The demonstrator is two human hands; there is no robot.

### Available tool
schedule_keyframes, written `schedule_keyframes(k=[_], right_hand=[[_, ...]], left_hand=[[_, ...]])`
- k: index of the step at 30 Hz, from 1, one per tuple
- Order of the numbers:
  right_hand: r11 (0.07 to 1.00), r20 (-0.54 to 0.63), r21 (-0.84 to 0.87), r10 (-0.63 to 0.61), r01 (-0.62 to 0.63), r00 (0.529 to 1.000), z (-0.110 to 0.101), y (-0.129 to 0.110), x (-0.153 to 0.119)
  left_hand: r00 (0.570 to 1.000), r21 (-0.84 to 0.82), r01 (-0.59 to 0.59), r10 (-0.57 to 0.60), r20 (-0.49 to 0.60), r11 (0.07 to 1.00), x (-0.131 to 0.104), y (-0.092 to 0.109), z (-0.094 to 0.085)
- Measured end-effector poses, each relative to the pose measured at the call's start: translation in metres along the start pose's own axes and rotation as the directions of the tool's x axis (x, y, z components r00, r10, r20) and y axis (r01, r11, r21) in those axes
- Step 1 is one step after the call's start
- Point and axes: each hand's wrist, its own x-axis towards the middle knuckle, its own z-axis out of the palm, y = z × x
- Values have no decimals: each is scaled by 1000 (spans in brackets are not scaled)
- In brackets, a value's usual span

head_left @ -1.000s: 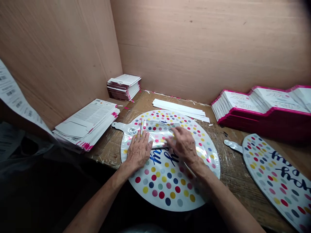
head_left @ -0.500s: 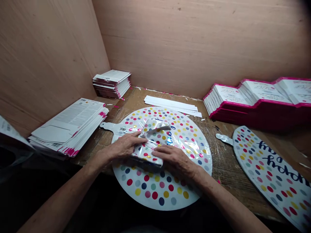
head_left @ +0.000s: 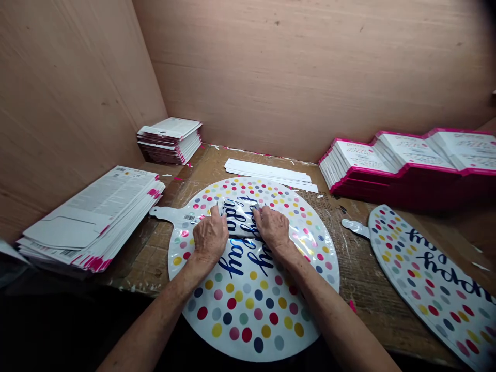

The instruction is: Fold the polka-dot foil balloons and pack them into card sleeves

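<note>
A large round foil balloon, white with coloured dots and dark blue lettering, lies flat in front of me, its tail pointing left. On top of it is a folded foil balloon with similar lettering facing up. My left hand is closed with the thumb and fingers pinching the folded balloon's left end. At the right end, my right hand grips it in the same way, fingers curled. Both fists hide the ends of the folded piece, and its outline blends with the print beneath.
White card strips lie behind the round balloon. Printed card sleeves are piled at left, with another stack in the corner. Pink-edged packs line the back right. Another dotted balloon lies at right. Wooden panels enclose the back and left.
Both hands were lying on a dotted folded bundle with a loose flap. Now they pinch its two ends, and lettering shows between them instead of dots. The view has shifted slightly.
</note>
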Motion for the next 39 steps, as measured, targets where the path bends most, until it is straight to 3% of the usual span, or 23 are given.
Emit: schedule_keyframes(k=[5, 7, 10, 12, 14, 17, 21, 23, 26, 28, 29, 31, 32, 35, 37, 39], right_hand=[[997, 117, -81, 13, -4, 993, -3, -5, 15], [994, 69, -102, -19, 26, 997, -6, -10, 24], [962, 23, -132, -238, 239, 971, -13, -21, 40], [915, 101, -103, -380, 389, 920, -21, -26, 50], [894, 183, -52, -430, 445, 884, -29, -25, 52], [873, 193, 49, -484, 484, 853, -37, -12, 34], [822, 151, 221, -560, 525, 814, -33, -2, -11], [826, 164, 232, -554, 514, 816, -26, -7, -30], [816, 168, 269, -563, 512, 809, -16, -11, -49], [788, 114, 322, -583, 525, 804, -12, -3, -58], [774, 82, 352, -585, 525, 807, -11, 5, -62], [774, 68, 415, -550, 478, 832, -9, 24, -67], [781, 78, 442, -523, 441, 848, -8, 33, -69], [794, 111, 499, -455, 347, 883, -4, 51, -74], [790, 111, 520, -440, 326, 891, -2, 55, -78], [773, 99, 541, -449, 331, 888, 1, 56, -83]], left_hand=[[997, 8, 13, -12, -76, 1000, 0, 2, 5], [997, 14, -8, 9, -72, 1000, 1, 1, 8], [1000, 27, -13, 13, -24, 1000, 4, 1, 12], [1000, 6, 2, -2, -22, 1000, 4, -1, 12], [999, -83, 11, -13, -29, 996, 3, -4, 8], [996, -331, 43, -65, -58, 943, -5, -12, 1], [997, -689, 38, -70, -20, 724, -23, -14, -1], [998, -753, 0, -42, -36, 658, -33, -13, -2], [995, -763, -41, -42, -89, 645, -43, -25, -12], [987, -708, -52, -74, -145, 704, -45, -49, -25], [973, -630, -51, -103, -205, 775, -44, -66, -34], [924, -321, 13, -134, -358, 947, -39, -104, -53], [911, -120, 80, -121, -393, 990, -35, -123, -62], [961, 318, 194, -115, -250, 928, -23, -162, -82], [984, 405, 173, -136, -119, 898, -16, -168, -87], [993, 418, 122, -112, -48, 900, -14, -162, -88]])
